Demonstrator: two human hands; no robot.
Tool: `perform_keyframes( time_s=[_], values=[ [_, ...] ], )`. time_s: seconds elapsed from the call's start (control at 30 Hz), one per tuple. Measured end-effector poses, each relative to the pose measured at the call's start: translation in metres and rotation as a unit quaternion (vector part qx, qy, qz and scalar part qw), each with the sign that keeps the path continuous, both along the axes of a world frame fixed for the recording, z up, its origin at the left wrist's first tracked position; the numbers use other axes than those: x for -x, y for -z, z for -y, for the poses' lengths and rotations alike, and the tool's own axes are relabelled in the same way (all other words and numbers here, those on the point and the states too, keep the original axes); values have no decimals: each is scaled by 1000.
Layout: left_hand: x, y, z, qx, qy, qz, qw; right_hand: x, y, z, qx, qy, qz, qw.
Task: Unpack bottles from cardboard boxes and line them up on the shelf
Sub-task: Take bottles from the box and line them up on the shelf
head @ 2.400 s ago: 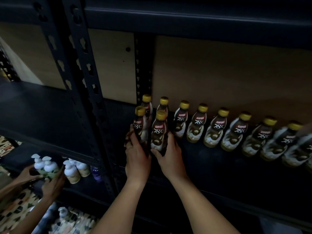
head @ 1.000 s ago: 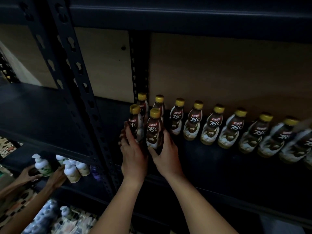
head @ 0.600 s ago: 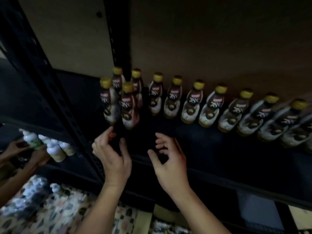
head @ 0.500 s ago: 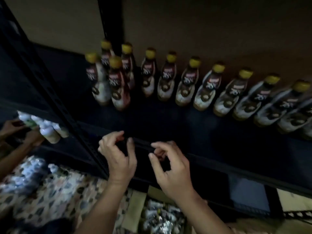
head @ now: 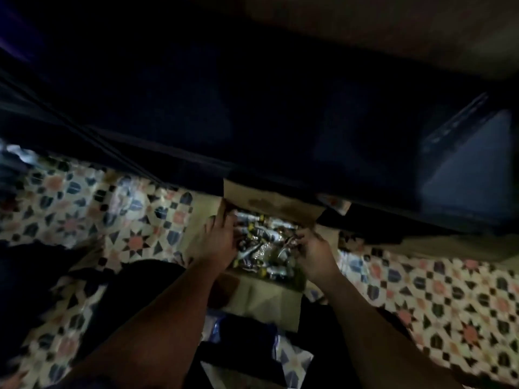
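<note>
box: i see the cardboard box point(head: 269, 204) open on the tiled floor point(head: 438, 287), frame centre, under the dark shelf point(head: 252, 122).
bottles: bottles point(head: 264, 245) jumbled inside, between my hands.
left hand: left hand point(head: 217, 244) reaches in at the box's left edge; grip too blurred, i cannot tell.
right hand: right hand point(head: 316, 252) on the right side, fingers curled into the bottles; hold unclear.

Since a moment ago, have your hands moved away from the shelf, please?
Yes. Both the left hand and right hand have dropped from the shelf down into the cardboard box on the floor.

bottles point(head: 264, 242): jumbled, lying flat | cardboard box point(head: 269, 299): open, on floor
</note>
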State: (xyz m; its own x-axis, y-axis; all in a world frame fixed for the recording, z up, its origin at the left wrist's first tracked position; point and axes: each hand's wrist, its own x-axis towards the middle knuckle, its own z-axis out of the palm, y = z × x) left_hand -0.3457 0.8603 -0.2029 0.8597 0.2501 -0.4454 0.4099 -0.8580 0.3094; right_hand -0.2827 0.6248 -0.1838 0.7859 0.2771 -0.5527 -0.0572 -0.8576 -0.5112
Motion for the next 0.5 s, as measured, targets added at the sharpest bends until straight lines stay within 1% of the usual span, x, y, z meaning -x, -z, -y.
perform_keyframes(
  time_s=[0.07,0.13,0.17,0.23,0.3,0.37,0.5],
  values=[
    [12,71,4,3,7,-55,998,11,67,13,33,-1,-28,999],
    [18,131,8,0,18,-82,996,19,126,21,64,-25,-59,996],
    [24,169,11,0,26,-93,995,28,166,22,77,-33,-82,993],
    [24,187,9,1,21,-106,994,30,187,21,97,-53,-117,987],
    [27,230,12,23,-5,-139,990,42,229,18,106,-57,-132,984],
    [29,265,14,48,-25,-146,988,48,258,13,103,-73,-131,983],
    [34,311,22,101,-29,-203,973,65,298,8,58,-89,-145,984]
  ],
)
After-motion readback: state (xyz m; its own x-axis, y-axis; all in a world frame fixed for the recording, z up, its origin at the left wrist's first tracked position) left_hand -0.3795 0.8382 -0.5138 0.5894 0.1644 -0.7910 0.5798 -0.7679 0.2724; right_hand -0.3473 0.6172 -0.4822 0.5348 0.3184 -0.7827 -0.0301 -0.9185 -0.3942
